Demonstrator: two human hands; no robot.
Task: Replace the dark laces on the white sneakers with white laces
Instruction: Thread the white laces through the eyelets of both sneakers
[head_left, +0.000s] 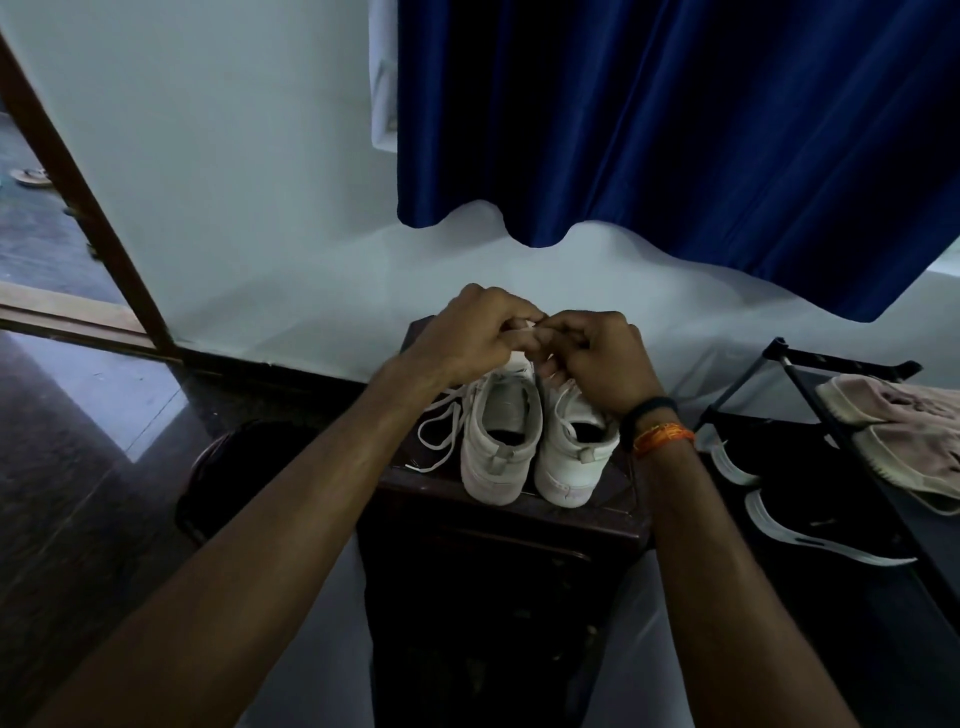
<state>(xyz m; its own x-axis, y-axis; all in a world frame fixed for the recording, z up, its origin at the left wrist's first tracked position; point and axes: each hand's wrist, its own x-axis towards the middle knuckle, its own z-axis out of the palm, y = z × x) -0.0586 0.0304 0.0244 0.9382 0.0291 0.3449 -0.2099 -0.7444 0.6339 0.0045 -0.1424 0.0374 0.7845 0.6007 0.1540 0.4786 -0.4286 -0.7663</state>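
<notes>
Left hand (467, 332) and right hand (597, 358) above two white sneakers (501, 441) on dark counter (571, 514); fingers (524, 338) curled, pinching white lace (439, 431).

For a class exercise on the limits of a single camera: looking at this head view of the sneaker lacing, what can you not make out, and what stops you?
- Eyelets and toes of both white sneakers: hidden behind the left hand and right hand.
- What the fingers pinch: a white scrap shows, too small to identify.
- Dark laces: none visible against the dim, dark stool.
- White lace: its upper end runs under the left wrist.
</notes>
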